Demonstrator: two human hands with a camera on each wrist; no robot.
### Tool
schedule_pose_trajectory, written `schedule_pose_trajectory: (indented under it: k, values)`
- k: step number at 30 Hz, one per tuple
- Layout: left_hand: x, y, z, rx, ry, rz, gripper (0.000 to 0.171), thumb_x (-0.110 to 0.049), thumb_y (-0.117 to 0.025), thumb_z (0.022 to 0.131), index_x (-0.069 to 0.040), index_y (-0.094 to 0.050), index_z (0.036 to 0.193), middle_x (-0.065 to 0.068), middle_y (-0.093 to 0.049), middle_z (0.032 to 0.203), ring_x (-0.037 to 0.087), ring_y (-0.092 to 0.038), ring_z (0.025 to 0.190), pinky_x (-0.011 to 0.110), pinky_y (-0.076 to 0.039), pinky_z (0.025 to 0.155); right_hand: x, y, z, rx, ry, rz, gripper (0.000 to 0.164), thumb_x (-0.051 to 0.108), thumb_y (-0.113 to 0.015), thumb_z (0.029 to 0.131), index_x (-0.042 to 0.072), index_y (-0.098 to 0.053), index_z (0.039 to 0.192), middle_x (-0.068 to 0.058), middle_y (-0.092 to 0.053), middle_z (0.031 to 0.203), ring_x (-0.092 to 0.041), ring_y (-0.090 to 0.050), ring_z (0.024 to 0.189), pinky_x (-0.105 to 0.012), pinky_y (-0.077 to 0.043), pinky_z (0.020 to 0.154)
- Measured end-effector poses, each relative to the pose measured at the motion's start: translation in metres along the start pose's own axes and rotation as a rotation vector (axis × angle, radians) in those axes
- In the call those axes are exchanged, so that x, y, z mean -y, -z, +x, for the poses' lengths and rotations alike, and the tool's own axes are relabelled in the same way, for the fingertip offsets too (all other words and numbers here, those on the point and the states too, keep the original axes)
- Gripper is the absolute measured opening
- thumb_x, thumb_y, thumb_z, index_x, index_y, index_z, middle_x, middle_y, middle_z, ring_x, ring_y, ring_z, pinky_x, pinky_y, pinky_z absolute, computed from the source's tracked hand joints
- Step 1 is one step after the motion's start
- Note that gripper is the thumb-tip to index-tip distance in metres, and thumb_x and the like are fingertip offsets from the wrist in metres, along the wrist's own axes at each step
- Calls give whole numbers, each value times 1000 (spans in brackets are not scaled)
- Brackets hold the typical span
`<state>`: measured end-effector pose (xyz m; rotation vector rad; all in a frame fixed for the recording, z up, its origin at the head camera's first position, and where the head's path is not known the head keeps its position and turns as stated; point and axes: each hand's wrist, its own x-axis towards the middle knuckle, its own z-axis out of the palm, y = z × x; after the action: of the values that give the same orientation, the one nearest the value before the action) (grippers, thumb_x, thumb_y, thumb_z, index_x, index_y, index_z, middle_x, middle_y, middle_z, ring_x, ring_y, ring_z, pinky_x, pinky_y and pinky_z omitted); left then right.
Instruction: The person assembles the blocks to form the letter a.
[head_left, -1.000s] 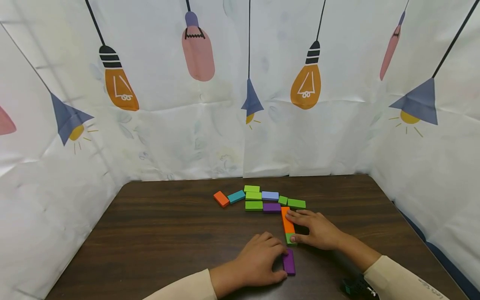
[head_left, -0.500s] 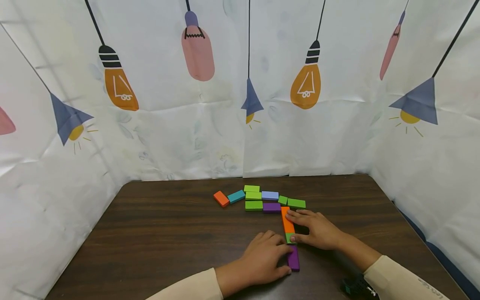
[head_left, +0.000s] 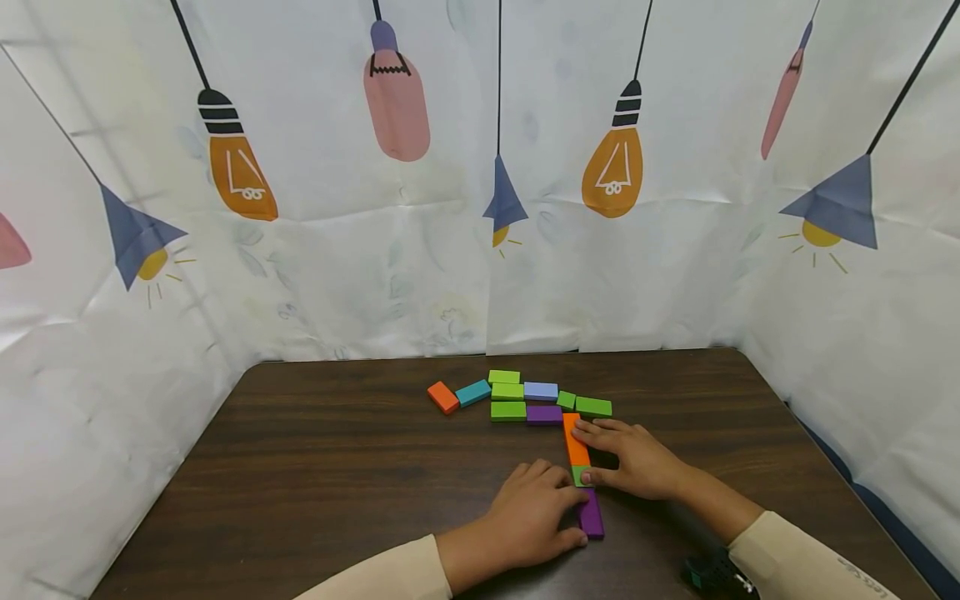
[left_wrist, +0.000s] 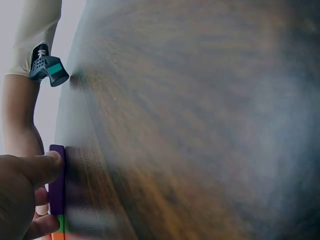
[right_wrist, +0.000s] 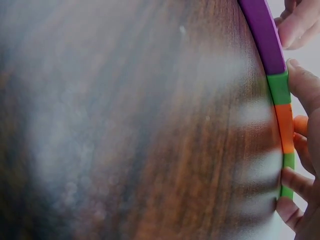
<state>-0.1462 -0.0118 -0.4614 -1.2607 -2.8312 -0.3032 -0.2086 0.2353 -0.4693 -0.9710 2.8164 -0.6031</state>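
Observation:
On the brown table, my left hand (head_left: 528, 517) touches a purple block (head_left: 592, 514), its thumb at the near end and index finger over the far end. That block's far end meets a small green block (head_left: 579, 479), which adjoins a long orange block (head_left: 572, 450). My right hand (head_left: 637, 462) rests fingertips on the orange block and thumb on the small green one. In the left wrist view, the left thumb lies against the purple block (left_wrist: 57, 182). The right wrist view shows the purple block (right_wrist: 265, 37), green block (right_wrist: 279, 89) and orange block (right_wrist: 285, 127) in line.
Farther back, green blocks (head_left: 508, 411), a second purple block (head_left: 543, 414), a light blue block (head_left: 541, 391), a teal block (head_left: 473, 392) and a red-orange block (head_left: 443, 397) continue the arrangement. A dark device (head_left: 716, 575) sits at the right wrist. Patterned white sheets (head_left: 337, 275) surround the table (head_left: 315, 467).
My left hand has slid the purple block forward and right, closing the gap to the small green block, which shifted slightly forward. The right hand has stayed in place.

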Motion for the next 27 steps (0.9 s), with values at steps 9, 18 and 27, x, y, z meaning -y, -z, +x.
schedule_pose_trajectory:
  k: [9,18,27]
  values:
    - [-1,0,1,-24,-2,23,46,-58,-70,92,-32,-69,130,-11,-61,118,9,-53,113,38,-47,96,2,1,0,-2,3,2,79,67,-56,95,16,-48,155,-4,-45,157,-38,-38,144,-83,-23,100]
    - [1,0,0,-9,18,11,62,-66,-62,93,-31,-59,144,-9,-60,127,11,-52,118,39,-45,100,0,0,-1,-2,10,-1,77,66,-56,96,16,-48,155,-4,-44,158,-38,-39,144,-83,-25,100]
    - [23,13,-5,-76,85,18,57,-61,-60,97,-23,-62,140,-3,-61,130,17,-54,123,45,-45,103,-1,-1,0,-5,5,7,80,68,-56,94,16,-47,155,-4,-44,158,-38,-39,144,-84,-23,99]
